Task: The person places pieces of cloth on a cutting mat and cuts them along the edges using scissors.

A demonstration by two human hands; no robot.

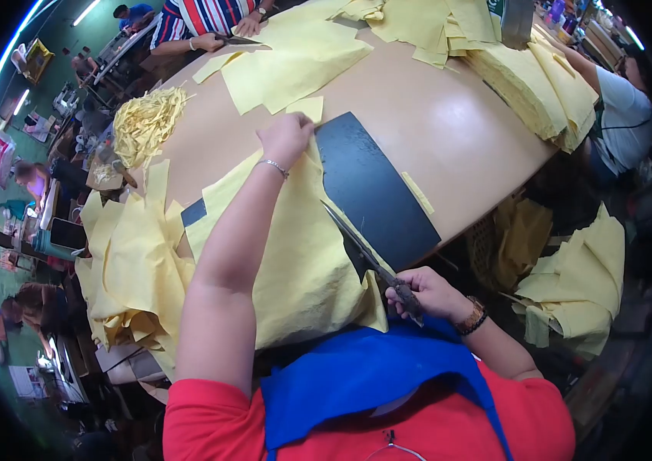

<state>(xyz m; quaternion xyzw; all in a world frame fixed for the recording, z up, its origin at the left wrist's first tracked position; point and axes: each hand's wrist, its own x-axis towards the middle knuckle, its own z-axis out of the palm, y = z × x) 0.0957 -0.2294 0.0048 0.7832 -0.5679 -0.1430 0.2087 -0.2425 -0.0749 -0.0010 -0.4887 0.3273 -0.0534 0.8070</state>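
Observation:
My right hand [427,293] grips the dark handles of a large pair of scissors [364,250], whose blades point away from me along the edge of a yellow sheet [272,230]. The sheet looks like leather or cloth and drapes over the near table edge toward my blue apron. My left hand [286,138] is closed on the sheet's far end, fingers partly hidden behind the hand. Beside the sheet, on the right, lies a flat dark panel [372,184]. A small dark corner [194,212] shows at the sheet's left edge.
A thin yellow strip [418,192] lies by the panel. Cut strips [149,123] are heaped at left, above draped yellow sheets [130,261]. More sheets [287,61] and a thick stack [526,92] occupy the far side. Two people work across the table, one holding scissors [238,40].

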